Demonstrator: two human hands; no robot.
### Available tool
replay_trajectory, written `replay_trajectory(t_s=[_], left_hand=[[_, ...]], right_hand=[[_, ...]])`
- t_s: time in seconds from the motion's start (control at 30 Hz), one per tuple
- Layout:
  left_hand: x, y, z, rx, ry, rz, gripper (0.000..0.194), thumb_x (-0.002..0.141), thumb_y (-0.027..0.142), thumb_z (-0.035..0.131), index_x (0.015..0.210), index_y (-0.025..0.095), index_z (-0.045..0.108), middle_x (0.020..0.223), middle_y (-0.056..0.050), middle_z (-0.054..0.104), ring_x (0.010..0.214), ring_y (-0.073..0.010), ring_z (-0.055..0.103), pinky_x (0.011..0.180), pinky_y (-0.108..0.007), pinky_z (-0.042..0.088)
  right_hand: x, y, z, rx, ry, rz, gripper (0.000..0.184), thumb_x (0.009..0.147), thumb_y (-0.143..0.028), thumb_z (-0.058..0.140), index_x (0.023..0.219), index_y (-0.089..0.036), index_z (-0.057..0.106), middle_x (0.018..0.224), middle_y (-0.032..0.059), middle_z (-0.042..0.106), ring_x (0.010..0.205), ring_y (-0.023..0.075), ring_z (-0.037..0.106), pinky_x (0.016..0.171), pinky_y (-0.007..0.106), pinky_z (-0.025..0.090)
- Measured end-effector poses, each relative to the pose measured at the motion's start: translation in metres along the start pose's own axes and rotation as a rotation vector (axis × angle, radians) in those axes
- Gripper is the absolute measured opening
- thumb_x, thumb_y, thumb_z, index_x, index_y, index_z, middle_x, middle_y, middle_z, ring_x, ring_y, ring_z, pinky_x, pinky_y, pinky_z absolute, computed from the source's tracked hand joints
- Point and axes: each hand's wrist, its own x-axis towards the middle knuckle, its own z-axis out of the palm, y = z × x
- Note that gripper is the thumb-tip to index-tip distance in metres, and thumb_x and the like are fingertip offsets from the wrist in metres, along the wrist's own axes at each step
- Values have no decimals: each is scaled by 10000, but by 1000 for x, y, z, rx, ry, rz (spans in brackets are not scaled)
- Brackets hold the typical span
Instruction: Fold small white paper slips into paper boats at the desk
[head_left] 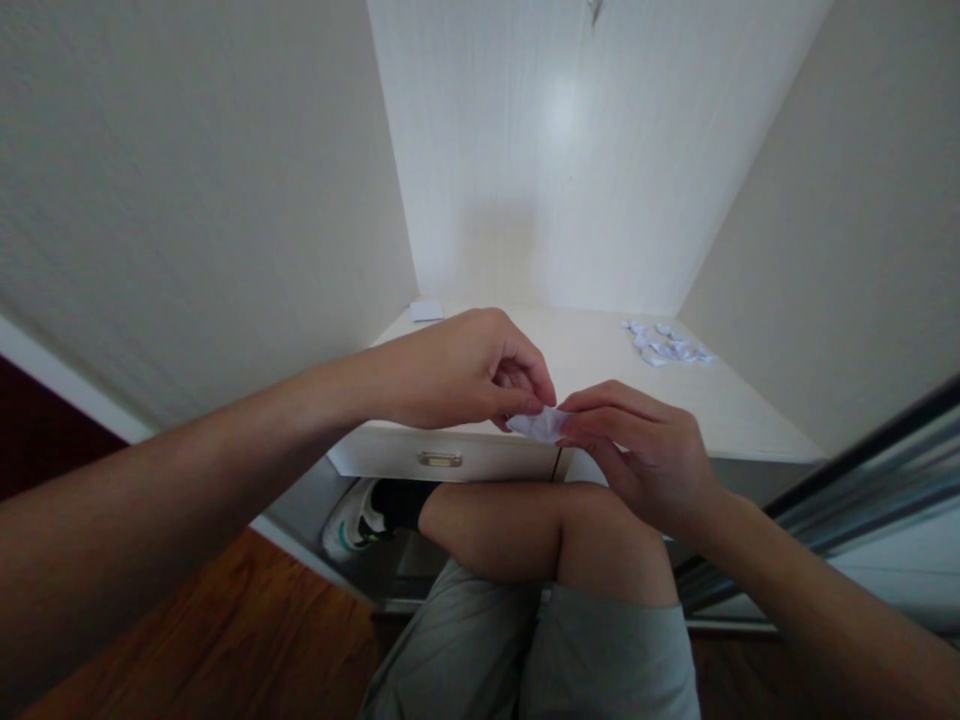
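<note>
Two hands, left and right, closed to pinches, grip a crumpled white paper piece between them.

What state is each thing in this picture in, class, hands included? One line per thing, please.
Left hand: fingers curled, pinching the paper piece
Right hand: pinching the paper piece
Paper piece: crumpled, held between both hands
Paper scraps: crumpled, lying loose
White rectangular item: lying flat
Drawer: appears shut
Shoe: worn
</note>
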Motion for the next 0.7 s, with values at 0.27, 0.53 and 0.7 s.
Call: replay_trajectory(t_s=[0.27,0.53,0.7], left_hand=[[6,8,8,253,152,77,175,775,112,703,761,249,811,598,45,730,529,-142,692,482,-206,488],[7,8,7,171,189,57,126,735,95,745,681,208,730,579,47,699,532,-136,689,503,-212,515],[3,1,8,79,165,52,88,790,146,735,730,208,752,606,27,719,537,-135,691,497,-215,527]], right_hand=[[1,1,2,54,-20,98,163,958,-106,631,919,-231,730,1022,68,743,920,186,707,760,308,583],[4,-2,6,205,9,222,102,952,-122,691,924,-218,711,958,42,749,909,172,688,803,311,539],[5,-5,9,224,-22,274,95,968,-151,671,889,-204,674,960,55,717,895,177,660,781,325,526]])
